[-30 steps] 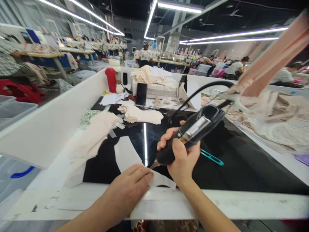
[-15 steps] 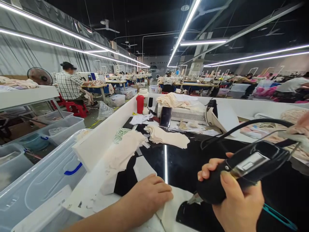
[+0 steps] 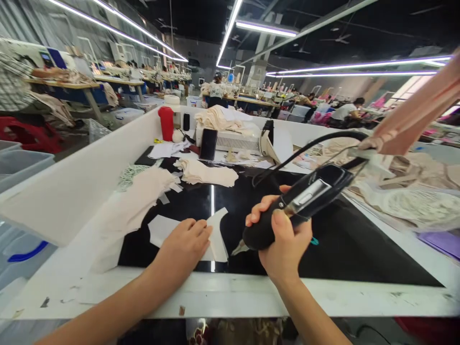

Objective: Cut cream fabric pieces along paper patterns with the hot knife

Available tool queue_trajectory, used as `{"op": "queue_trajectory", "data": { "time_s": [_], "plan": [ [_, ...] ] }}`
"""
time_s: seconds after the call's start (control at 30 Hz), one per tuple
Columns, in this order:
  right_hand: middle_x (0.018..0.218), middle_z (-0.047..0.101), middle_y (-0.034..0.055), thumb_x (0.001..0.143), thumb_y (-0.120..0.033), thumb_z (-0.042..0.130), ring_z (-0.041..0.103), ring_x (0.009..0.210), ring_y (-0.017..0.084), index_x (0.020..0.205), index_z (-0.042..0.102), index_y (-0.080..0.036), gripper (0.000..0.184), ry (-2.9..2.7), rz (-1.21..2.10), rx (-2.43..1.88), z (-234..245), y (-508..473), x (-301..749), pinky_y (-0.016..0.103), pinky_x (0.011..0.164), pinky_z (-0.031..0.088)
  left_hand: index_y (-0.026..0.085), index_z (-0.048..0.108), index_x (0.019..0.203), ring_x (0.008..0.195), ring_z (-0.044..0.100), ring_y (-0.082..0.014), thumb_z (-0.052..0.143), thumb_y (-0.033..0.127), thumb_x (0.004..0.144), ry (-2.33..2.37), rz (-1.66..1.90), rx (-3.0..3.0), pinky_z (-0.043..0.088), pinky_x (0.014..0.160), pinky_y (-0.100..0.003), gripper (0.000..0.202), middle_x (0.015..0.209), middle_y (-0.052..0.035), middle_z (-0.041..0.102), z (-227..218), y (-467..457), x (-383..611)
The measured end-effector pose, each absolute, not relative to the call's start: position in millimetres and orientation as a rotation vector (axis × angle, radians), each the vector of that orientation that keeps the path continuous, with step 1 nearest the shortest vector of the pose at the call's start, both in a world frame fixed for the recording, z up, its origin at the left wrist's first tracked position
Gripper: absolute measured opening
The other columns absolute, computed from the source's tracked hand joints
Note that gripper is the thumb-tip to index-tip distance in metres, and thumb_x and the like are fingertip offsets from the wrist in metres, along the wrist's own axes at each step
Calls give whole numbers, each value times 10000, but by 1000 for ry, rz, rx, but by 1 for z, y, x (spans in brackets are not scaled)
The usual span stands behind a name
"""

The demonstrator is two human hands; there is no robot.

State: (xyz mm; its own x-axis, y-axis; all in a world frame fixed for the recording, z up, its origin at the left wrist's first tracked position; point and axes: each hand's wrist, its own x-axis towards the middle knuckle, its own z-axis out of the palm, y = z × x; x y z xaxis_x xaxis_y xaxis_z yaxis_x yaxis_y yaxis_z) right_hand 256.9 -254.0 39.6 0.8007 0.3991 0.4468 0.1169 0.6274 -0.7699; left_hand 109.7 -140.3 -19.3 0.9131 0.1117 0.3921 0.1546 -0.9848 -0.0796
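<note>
My left hand (image 3: 189, 239) lies with fingers stretched over cream fabric pieces (image 3: 217, 235), pressing them on the black work surface (image 3: 352, 244). A white curved piece (image 3: 161, 229) shows beyond its fingers on the left side. Wrapped round a black corded electric cutter (image 3: 305, 201) is my right hand (image 3: 282, 235), its thumb on top. The cutter's flat metal tip (image 3: 240, 248) points left and down, just right of the cream pieces' edge. Whether the tip touches the surface I cannot tell. Behind my right hand, a teal tool (image 3: 314, 241) is mostly hidden.
Stacked cream cut pieces (image 3: 208, 173) lie farther back, near a phone (image 3: 208, 143) and a red bottle (image 3: 166, 123). More cream fabric (image 3: 143, 196) lies left. A cable (image 3: 309, 146) runs from the cutter, beside hanging pink cloth (image 3: 417, 112). A white side wall (image 3: 89, 167) borders the table.
The view has swung right and shows more of the table. The cutter's tip, at the fabric edge before, is now slightly apart from it. The left hand still presses the cream pieces.
</note>
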Motion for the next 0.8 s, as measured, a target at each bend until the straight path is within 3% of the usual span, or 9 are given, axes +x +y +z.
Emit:
{"op": "queue_trajectory", "data": {
  "time_s": [0.63,0.8],
  "plan": [
    [845,628,-49,878,-337,760,610,598,114,1204,543,-292,394,-732,189,-887,31,-254,248,276,554,549,123,652,1182,1022,617,-267,465,154,1066,-276,-581,-2960,481,882,-412,222,1121,-119,680,-18,-142,108],
    [843,630,-48,871,-343,774,605,586,113,1195,547,-283,400,-737,169,-882,30,-254,249,277,545,561,119,655,1138,887,615,-271,496,204,1060,-334,-494,-2831,484,764,-406,196,994,-104,670,-15,-150,101]
  ]
}}
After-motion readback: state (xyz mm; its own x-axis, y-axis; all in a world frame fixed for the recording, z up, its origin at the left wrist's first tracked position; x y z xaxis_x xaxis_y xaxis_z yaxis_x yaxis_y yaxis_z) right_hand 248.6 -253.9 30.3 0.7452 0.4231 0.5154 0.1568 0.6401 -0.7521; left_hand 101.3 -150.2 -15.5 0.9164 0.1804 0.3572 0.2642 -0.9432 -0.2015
